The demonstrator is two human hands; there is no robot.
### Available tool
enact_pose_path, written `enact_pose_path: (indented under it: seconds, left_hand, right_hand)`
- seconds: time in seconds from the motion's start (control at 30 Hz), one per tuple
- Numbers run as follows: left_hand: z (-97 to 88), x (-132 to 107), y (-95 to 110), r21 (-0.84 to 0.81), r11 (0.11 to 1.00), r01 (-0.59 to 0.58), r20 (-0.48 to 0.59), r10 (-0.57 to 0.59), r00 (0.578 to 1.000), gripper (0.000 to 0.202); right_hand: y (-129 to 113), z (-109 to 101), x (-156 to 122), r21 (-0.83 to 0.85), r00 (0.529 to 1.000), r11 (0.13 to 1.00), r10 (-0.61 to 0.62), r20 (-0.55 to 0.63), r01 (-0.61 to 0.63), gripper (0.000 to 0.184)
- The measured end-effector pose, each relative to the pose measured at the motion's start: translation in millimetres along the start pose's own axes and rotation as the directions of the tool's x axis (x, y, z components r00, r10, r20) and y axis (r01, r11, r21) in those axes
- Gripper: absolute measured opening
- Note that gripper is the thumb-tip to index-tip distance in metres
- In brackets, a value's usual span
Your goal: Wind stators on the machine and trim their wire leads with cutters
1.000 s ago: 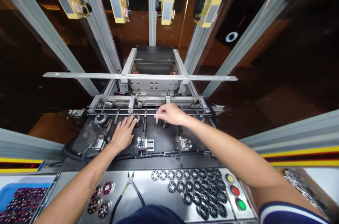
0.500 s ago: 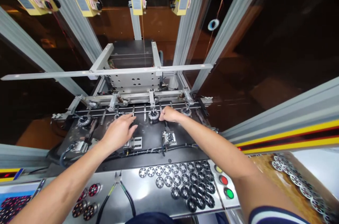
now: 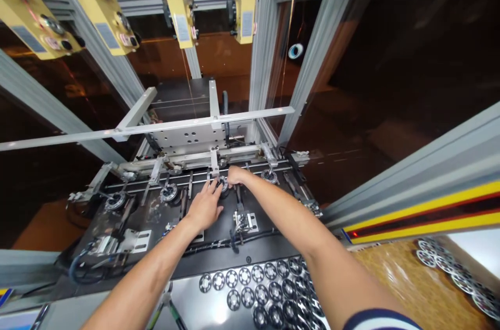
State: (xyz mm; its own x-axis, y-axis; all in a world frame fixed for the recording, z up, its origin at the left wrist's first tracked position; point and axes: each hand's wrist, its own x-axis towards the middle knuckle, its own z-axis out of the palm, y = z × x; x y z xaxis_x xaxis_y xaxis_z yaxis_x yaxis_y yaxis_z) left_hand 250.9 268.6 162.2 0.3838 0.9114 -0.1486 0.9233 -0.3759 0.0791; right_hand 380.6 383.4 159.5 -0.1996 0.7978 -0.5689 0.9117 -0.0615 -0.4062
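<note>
Head: seemingly four mounted discs point(image 3: 169, 193)

Beyond the back edge of the black worktop point(image 3: 269, 248), grey posts point(image 3: 261, 43) stand against dark panels point(image 3: 410, 59), a dull orange-brown glow showing behind the middle. Off its right edge are a yellow-edged bar point(image 3: 422, 213) and, lower, a shiny brown surface point(image 3: 385, 273). Light glares on the steel top point(image 3: 187, 304) along its near edge.

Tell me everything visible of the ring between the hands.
The ring is round, dark-centred, with a silvery, metallic-looking rim. It looks roughly level over the black bed, in front of a metal bracket. The left hand reaches its left side; the right hand curls at its right. They hide much of it, so contact is unclear.
</note>
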Motion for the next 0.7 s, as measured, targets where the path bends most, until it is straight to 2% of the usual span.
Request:
enact_pose_path:
  seconds: [0.2, 0.4, 0.57, 0.7]
  left_hand:
    - [6.4, -1, 3, -0.019, 0.999, 0.027, 0.021, -0.026, 0.999, 0.059]
    - [6.5, -1, 6, -0.041, 0.998, 0.055, 0.039, -0.054, 0.998, 0.061]
    - [5.7, -1, 11, -0.038, 0.997, 0.069, 0.026, -0.068, 0.997, 0.056]
    - [-5.7, -7, 12, -0.050, 0.997, 0.051, 0.018, -0.050, 0.999, 0.050]
  right_hand:
    - [14, 2, -7, 0.142, 0.987, 0.990, 0.010, -0.160, 0.012, 0.032]
    - [18, 16, -12, 0.276, 0.985, 0.957, -0.050, -0.164, 0.094, 0.030]
    - [15, 20, -23, 0.268, 0.976, 0.955, -0.076, -0.205, 0.130, 0.029]
    - [26, 7, -58, 0.178, 0.939, 0.963, -0.137, -0.314, 0.200, 0.029]
